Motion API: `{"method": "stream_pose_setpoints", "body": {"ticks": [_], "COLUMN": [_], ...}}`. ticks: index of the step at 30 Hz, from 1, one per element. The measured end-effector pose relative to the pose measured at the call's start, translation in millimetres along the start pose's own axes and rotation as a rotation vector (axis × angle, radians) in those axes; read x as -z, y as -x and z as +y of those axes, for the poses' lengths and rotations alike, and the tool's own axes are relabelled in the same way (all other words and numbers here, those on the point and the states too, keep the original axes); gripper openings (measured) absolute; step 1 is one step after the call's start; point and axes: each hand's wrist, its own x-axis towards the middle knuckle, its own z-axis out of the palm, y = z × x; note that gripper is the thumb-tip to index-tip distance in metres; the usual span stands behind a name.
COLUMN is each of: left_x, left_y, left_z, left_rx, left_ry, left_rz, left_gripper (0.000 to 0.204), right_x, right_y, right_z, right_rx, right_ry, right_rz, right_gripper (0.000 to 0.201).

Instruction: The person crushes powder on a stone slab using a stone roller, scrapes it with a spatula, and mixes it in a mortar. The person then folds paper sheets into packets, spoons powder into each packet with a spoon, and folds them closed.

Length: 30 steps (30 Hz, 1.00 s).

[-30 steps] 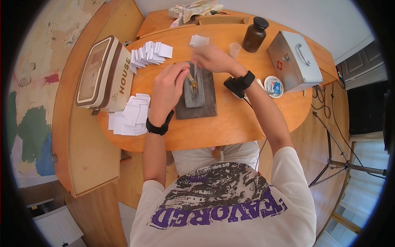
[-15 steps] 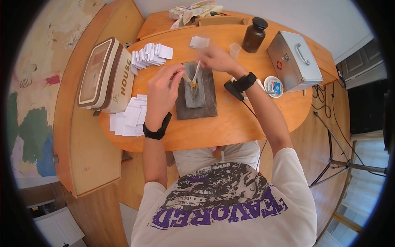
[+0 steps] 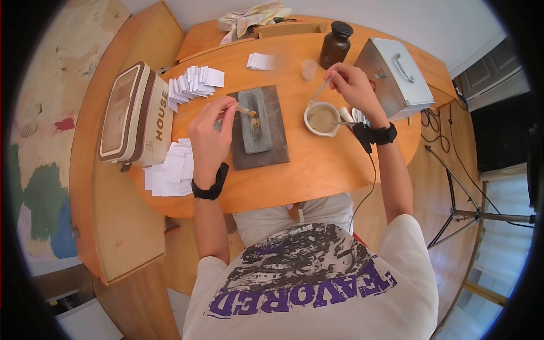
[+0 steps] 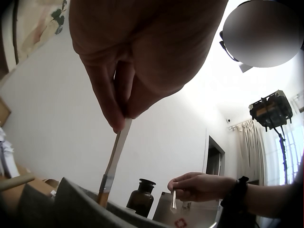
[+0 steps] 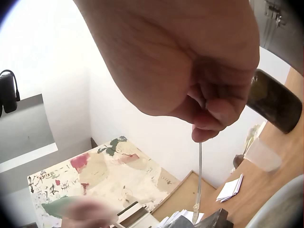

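My left hand (image 3: 211,133) pinches a thin flat brush (image 4: 113,159), its brown tip slanting down over a grey stone block (image 3: 258,148). Yellow-brown bits (image 3: 256,128) lie in the block's hollow, and a dark board (image 3: 279,154) is underneath. To the right, my right hand (image 3: 356,89) pinches a slim pale stick (image 5: 200,171) with a wider, spoon-like end and some yellowish residue at its tip. That tip hangs by the rim of a white bowl (image 3: 310,128) containing beige powder. A metal handle (image 3: 342,123) leans out of the bowl.
White paper packets stand in a row (image 3: 195,85), lie in a pile (image 3: 170,173) and in a small stack (image 3: 260,61). A plastic cup (image 3: 309,69), dark jar (image 3: 335,45) and metal case (image 3: 399,73) are at the back right; a cream box (image 3: 133,116) is at left.
My right hand has moved with the stick from above the stone block rightward to the bowl, which now shows. My left hand stays by the block with the brush. The head view has shifted slightly.
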Motion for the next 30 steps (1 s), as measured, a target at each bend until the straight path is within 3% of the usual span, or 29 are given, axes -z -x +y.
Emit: {"method": "stream_pose_setpoints", "body": {"ticks": [2,6,8,12,14,22,30], "left_x": [-2.4,-3.8,-3.1,-1.4,0.1,-7.3,-0.9], "left_y": [1.3,2.6,3.3,4.9,6.4,-0.8,-10.0], "left_z": [0.6,2.6,1.3,1.1,0.1,-14.5,-10.9], "left_rx": [-0.003,0.009,0.005,0.004,-0.008,0.019,0.023], "left_ry": [0.009,0.021,0.021,0.041,0.020,0.024,0.087], "left_rz": [0.004,0.011,0.009,0.026,0.020,-0.100,-0.117], "left_gripper": [0.011,0.011,0.011,0.012,0.014,0.016,0.016], "right_x": [7.0,4.1,3.4,1.4,-5.9,-41.2,-36.6], "right_y": [19.0,41.6,45.3,41.6,39.3,20.6,22.5], "right_z": [-5.8,-9.0,-17.8,-41.8,-57.0,-53.5,-51.3], "right_rx": [0.032,0.204,0.479,0.471,0.343,0.414,0.374], "right_ry": [0.087,0.189,0.296,0.295,0.163,0.069,0.116], "right_rz": [0.069,0.013,0.114,0.191,0.132,0.072,0.051], "right_gripper": [0.023,0.011,0.010,0.009,0.009,0.012,0.015]}}
